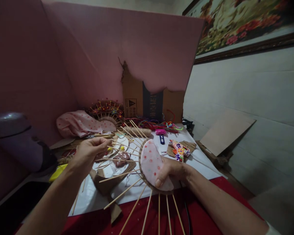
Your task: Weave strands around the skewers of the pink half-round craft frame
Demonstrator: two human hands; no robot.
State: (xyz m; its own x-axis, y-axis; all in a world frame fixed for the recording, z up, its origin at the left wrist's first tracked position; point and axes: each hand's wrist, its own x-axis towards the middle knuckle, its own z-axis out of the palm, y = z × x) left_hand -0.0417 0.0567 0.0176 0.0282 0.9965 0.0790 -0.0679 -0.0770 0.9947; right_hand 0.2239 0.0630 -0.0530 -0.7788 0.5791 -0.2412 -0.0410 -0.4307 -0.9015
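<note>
My right hand [172,171] grips a half-round, fan-like piece [149,160] covered in white cloth with small red flowers, its thumb pressed on the cloth face. Thin wooden sticks [123,197] spread out from the corrugated cardboard edge of this piece, to the left and downward. My left hand [95,148] is closed in a pinch at the outer end of one of the upper left sticks. Under the sticks lie a clear-wrapped brown lump [121,160] and a torn cardboard strip [107,182].
Behind stand a finished-looking stick fan [106,109], pink dotted cloth [73,124], a twine roll [137,131] and coloured cords [159,124]. A pink packet [160,131], a dark blue cutter [162,139] and flowered cloth [180,150] lie right. A purple-grey object [19,140] stands left.
</note>
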